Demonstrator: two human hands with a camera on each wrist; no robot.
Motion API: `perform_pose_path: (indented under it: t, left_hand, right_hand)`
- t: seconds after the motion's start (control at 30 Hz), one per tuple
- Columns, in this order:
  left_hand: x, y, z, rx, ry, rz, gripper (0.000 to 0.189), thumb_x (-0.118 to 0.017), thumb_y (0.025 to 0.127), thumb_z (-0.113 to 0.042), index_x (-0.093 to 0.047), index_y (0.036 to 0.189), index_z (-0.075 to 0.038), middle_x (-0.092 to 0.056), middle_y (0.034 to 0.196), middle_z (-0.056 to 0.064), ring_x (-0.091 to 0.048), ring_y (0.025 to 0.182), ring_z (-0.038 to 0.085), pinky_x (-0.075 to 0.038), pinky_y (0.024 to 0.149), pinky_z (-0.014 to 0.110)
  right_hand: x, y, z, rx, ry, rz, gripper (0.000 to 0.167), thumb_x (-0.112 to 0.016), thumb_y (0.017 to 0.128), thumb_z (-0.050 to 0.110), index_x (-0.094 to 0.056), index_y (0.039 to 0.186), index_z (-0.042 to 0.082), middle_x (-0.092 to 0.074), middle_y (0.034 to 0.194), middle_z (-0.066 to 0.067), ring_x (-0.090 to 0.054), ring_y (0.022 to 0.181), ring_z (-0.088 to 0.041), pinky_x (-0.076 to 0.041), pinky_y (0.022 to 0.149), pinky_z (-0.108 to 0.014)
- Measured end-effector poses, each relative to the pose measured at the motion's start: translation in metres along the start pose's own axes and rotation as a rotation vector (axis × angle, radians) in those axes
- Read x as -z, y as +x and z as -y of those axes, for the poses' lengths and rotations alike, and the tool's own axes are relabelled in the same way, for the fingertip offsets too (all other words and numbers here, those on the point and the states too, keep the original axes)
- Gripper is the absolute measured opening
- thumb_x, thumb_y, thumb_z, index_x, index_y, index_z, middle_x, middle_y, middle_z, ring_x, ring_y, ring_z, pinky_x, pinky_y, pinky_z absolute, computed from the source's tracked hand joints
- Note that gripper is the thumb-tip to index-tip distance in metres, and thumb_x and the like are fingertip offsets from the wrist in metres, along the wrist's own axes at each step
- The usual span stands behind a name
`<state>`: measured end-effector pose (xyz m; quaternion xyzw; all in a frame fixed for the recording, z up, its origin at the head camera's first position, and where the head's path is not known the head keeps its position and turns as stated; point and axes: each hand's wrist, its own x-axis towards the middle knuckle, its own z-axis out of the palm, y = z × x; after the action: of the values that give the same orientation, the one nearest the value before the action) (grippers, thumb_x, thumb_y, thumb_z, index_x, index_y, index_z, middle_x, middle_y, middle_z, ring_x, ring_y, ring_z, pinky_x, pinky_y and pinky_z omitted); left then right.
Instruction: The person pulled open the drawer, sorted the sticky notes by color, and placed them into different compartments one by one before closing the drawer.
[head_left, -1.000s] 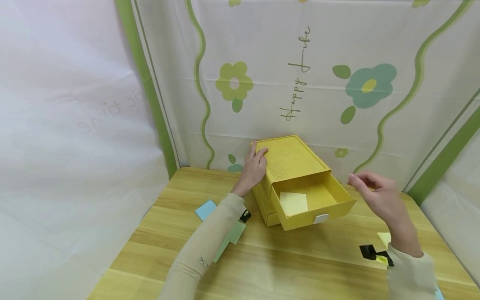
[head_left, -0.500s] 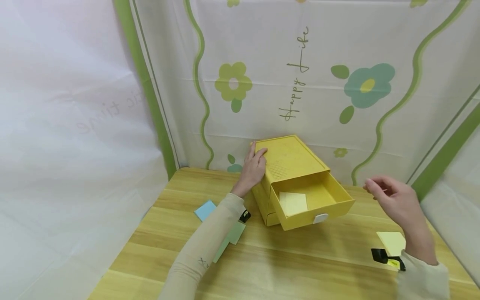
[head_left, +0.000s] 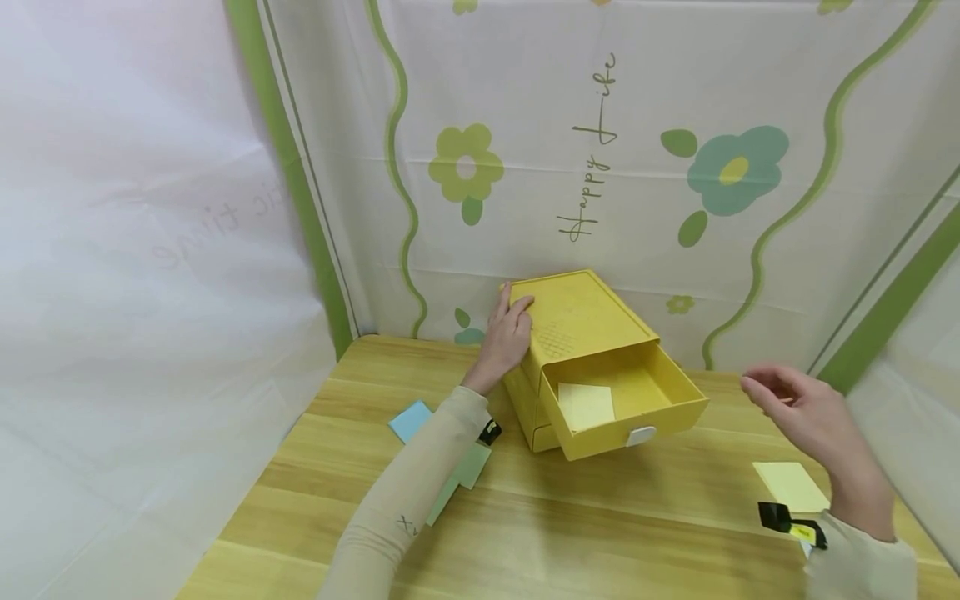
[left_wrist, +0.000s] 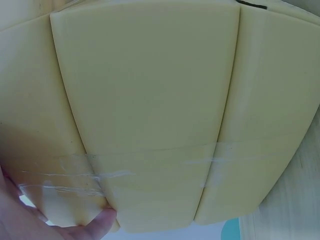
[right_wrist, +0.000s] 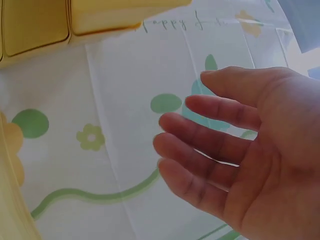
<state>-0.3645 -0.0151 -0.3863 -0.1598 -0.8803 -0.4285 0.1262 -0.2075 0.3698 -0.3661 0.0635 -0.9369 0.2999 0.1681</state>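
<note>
A yellow drawer box (head_left: 581, 312) stands on the wooden table with its top drawer (head_left: 652, 387) pulled out. A pale yellow sheet of paper (head_left: 587, 406) lies inside that drawer, whose front has a white tab (head_left: 641, 436). My left hand (head_left: 510, 342) rests on the box's upper left edge, its fingers spread over the top and side. Up close in the left wrist view, a fingertip (left_wrist: 104, 220) touches the box's side panel (left_wrist: 145, 90). To the right of the drawer, my right hand (head_left: 802, 412) hangs in the air, fingers loosely bent and holding nothing.
Blue paper (head_left: 410, 421) and green paper (head_left: 474, 465) lie beside the left forearm, which partly covers them. Another pale yellow sheet (head_left: 791, 487) is on the table below the right hand. A patterned curtain (head_left: 540, 183) rises behind the table (head_left: 615, 533).
My right hand has drawn away from the drawer to the right and lowered slightly in the last half second. The left hand, box and drawer stay as they were.
</note>
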Motion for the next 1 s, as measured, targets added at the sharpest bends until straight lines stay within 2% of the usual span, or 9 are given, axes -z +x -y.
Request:
perform_pose_path:
  t: [0.1,0.2,0.37,0.43,0.67,0.87,1.0]
  left_hand:
    - [0.0,0.0,0.0,-0.002,-0.002,0.0,0.053,-0.02,0.101,-0.03,-0.046,0.147,-0.02,0.001,0.167,-0.001,-0.014,0.152,0.036,-0.018,0.12,0.057]
    - [0.0,0.0,0.001,-0.004,-0.001,-0.003,0.053,-0.021,0.101,-0.03,-0.047,0.146,-0.02,0.001,0.167,-0.001,-0.015,0.151,0.036,-0.018,0.12,0.057]
    - [-0.001,0.002,0.002,-0.013,-0.009,-0.011,0.052,-0.022,0.101,-0.029,-0.048,0.145,-0.019,-0.001,0.167,0.0,-0.015,0.152,0.035,-0.019,0.12,0.056]
    - [-0.001,0.002,0.002,-0.018,-0.012,-0.014,0.052,-0.022,0.101,-0.029,-0.048,0.145,-0.018,-0.001,0.167,0.0,-0.015,0.152,0.035,-0.019,0.12,0.056]
    - [-0.002,0.003,0.003,-0.026,-0.016,-0.017,0.052,-0.022,0.101,-0.028,-0.049,0.145,-0.017,-0.002,0.167,0.001,-0.015,0.152,0.034,-0.019,0.12,0.055]
    - [-0.002,0.002,0.003,-0.021,-0.021,-0.017,0.052,-0.023,0.101,-0.029,-0.049,0.144,-0.017,-0.002,0.167,0.0,-0.014,0.152,0.032,-0.019,0.12,0.055]
    - [-0.002,0.002,0.003,-0.021,-0.02,-0.017,0.052,-0.023,0.101,-0.029,-0.049,0.145,-0.018,-0.002,0.167,0.0,-0.014,0.152,0.032,-0.019,0.12,0.056]
  right_hand:
    - [0.002,-0.001,-0.009,-0.014,-0.018,0.028,0.03,-0.057,0.099,0.03,-0.063,0.12,0.01,-0.056,0.088,0.033,-0.048,0.078,0.017,-0.044,0.058,-0.018]
    - [0.004,-0.002,-0.019,-0.037,-0.033,0.05,0.033,-0.055,0.1,0.031,-0.062,0.121,0.008,-0.059,0.088,0.028,-0.05,0.075,0.017,-0.045,0.057,-0.019]
    - [0.006,-0.003,-0.031,-0.077,-0.063,0.08,0.038,-0.052,0.101,0.032,-0.06,0.124,0.002,-0.069,0.096,-0.004,-0.049,0.071,0.017,-0.047,0.056,-0.02]
    - [0.006,-0.003,-0.034,-0.081,-0.065,0.091,0.039,-0.052,0.101,0.032,-0.059,0.124,0.0,-0.069,0.098,-0.012,-0.049,0.071,0.017,-0.047,0.056,-0.02]
    - [0.007,-0.003,-0.043,-0.102,-0.075,0.111,0.041,-0.051,0.101,0.034,-0.058,0.125,0.0,-0.069,0.1,-0.017,-0.049,0.07,0.016,-0.046,0.056,-0.02]
    - [0.008,-0.004,-0.053,-0.149,-0.108,0.171,0.049,-0.048,0.101,0.039,-0.054,0.128,-0.001,-0.066,0.107,-0.027,-0.05,0.068,0.013,-0.045,0.058,-0.023]
    - [0.006,-0.003,-0.063,-0.157,-0.136,0.183,0.048,-0.048,0.101,0.039,-0.055,0.125,-0.002,-0.065,0.108,-0.029,-0.062,0.078,-0.01,-0.045,0.061,-0.029]
